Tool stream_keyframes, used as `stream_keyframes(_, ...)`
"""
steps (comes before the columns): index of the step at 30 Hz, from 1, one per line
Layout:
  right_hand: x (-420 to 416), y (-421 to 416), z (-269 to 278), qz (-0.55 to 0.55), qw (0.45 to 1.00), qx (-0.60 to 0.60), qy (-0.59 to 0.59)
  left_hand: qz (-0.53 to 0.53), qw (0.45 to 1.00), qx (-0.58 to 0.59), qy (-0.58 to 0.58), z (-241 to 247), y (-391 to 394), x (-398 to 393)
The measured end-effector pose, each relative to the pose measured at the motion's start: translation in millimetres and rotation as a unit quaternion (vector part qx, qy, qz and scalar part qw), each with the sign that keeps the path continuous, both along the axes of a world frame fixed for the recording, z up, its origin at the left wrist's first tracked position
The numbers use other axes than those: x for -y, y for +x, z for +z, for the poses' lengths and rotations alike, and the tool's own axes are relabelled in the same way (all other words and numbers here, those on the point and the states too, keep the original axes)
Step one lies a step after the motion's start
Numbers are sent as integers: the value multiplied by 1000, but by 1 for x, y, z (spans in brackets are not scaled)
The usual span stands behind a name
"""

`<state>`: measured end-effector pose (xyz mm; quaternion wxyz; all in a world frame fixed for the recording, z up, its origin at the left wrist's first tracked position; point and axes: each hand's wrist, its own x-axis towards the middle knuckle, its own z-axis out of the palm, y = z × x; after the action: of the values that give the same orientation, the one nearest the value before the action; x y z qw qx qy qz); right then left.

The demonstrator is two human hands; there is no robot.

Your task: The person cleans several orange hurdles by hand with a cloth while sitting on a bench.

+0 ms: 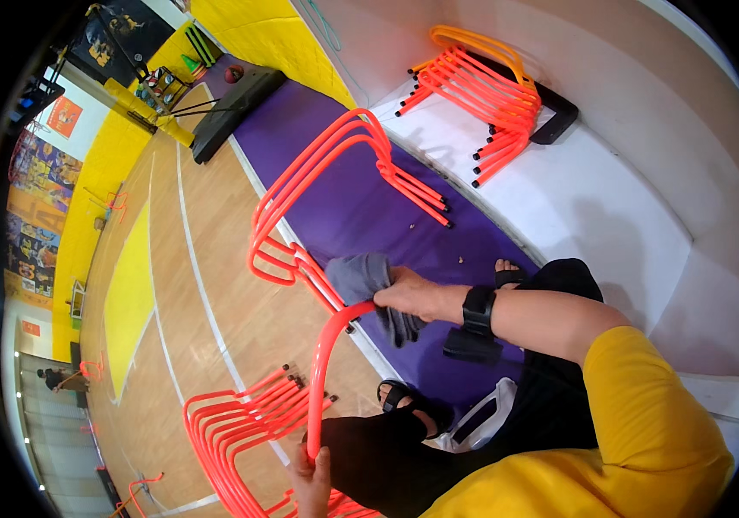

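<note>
An orange-red plastic training hurdle (321, 362) is held across my lap. My left hand (314, 476) grips its tube at the lower end in view. My right hand (408, 294) presses a grey cloth (359, 277) around the tube near its bend; part of the cloth hangs below the fingers. Just beyond stand several nested orange-red hurdles (317, 162) on the purple floor strip and the court. A larger nested stack of hurdles (233, 421) lies on the wooden court beside my left hand.
More hurdles (479, 90), with orange ones behind, rest on a white ledge (628, 194) at the right. A black padded hoop base (236, 113) and a basketball (234, 73) are ahead. Far left, a person (58, 380) stands by the court's far side.
</note>
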<state>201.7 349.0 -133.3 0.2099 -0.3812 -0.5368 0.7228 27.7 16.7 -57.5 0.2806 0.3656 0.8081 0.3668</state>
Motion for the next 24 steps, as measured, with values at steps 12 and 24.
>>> stream_keyframes(12,30,-6,37,-19,979,-203,27,-21,1000,-14,8,3,10,-14)
stream_keyframes(24,17,-2,34,105,935,-161,297,-82,968,-237,-23,-13,15,-19)
